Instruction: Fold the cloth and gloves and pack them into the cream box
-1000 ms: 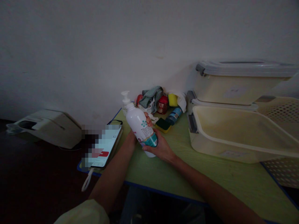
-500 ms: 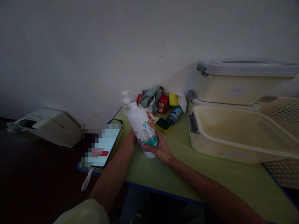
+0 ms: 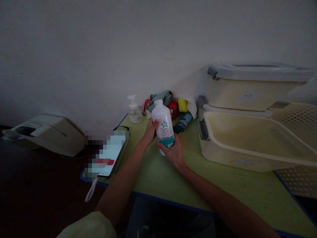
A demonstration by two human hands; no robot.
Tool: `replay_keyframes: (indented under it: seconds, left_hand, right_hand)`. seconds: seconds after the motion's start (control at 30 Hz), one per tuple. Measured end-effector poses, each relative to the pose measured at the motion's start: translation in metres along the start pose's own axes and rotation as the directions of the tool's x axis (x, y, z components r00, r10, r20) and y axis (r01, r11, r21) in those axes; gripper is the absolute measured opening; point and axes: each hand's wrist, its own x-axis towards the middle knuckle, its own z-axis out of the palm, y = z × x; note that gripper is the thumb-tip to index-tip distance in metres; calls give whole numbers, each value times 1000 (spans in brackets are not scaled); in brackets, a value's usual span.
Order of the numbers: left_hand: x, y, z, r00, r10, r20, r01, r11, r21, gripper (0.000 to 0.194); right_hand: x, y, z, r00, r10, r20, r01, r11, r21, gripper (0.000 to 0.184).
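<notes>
A green table [image 3: 237,185] with a blue edge filled the near right of the scene, and on its right side sat a large cream open tub [image 3: 250,142] with a lidded tub [image 3: 255,86] stacked behind it at the far side. On the table's left edge lay a phone [image 3: 109,153] with a lit screen. Near the middle, both hands held a white bottle [image 3: 163,124] almost upright, just above the table. The right hand [image 3: 173,153] was curled around the bottle's base from the near side, fingers closed on it. The left hand [image 3: 150,130] gripped the bottle's left side higher up, thumb across the label. At the far edge by the wall stood a small pump dispenser [image 3: 134,110], left of the bottle, and a huddle of small items behind it: a grey-green cloth [image 3: 162,96], a red jar [image 3: 173,107] and a yellow sponge [image 3: 183,105].
</notes>
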Motion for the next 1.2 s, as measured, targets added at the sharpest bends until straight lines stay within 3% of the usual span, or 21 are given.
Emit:
replay_keyframes:
  seconds: [0.33,0.9,1.2]
  left_hand:
    - [-1,-9,0,991,130,-19,-129,991,21,57]
    - [-5,-3,6,990,131,-54,-131,991,10,66]
    - [-2,-8,0,991,116,-68,-115,993,5,66]
  right_hand:
    - [-2,0,0,1000,-19,9,19,999,-26,59]
    - [-4,1,2,999,-7,41,8,1000,-23,58]
    - [-5,3,3,999,-10,37,11,1000,-29,59]
